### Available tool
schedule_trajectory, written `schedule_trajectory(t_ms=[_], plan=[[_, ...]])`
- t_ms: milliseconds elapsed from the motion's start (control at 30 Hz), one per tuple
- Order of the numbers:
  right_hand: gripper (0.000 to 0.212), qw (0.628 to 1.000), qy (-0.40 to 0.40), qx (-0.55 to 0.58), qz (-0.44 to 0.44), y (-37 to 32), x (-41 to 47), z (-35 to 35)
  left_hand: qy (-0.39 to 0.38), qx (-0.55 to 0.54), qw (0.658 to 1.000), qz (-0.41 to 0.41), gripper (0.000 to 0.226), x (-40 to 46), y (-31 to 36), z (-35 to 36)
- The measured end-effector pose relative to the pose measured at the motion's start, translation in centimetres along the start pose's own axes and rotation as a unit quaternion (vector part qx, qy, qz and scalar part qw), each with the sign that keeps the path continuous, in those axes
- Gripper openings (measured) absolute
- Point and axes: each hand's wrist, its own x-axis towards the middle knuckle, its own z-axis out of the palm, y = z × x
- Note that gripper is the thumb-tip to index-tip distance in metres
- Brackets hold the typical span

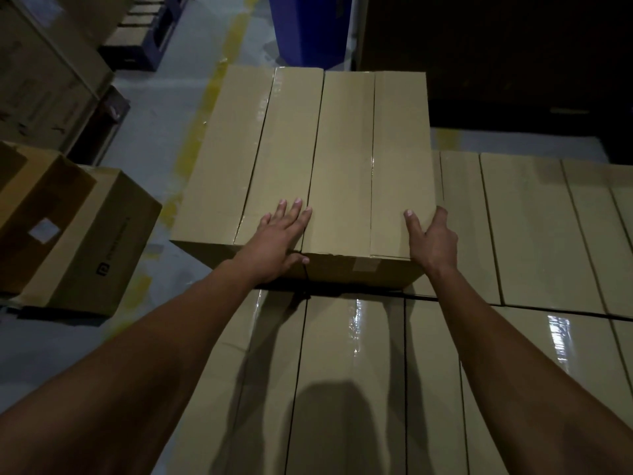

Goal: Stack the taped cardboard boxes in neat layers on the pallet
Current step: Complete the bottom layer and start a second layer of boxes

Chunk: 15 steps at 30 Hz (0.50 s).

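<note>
One head-worn camera looks forward and steeply down from close above a layer of boxes, which fills the frame from 3 to 6 o'clock. Both forearms reach in from 5 and 7 o'clock. Floor shows toward 10 o'clock.

Both arms extended forward; left grip flat, fingers straight; right grip spread, thumb apart.

dim overall | glare on taped boxes | dark top right | wide-angle edge bending
</note>
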Motion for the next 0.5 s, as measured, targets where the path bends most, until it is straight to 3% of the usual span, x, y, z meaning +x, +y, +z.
schedule_trajectory(t_ms=[500], plan=[[0.078, 0.999, -0.01, -0.037, 0.002, -0.02, -0.47, -0.29, 0.007, 0.016, 1.0, 0.0, 0.099, -0.01, -0.12, 0.45]])
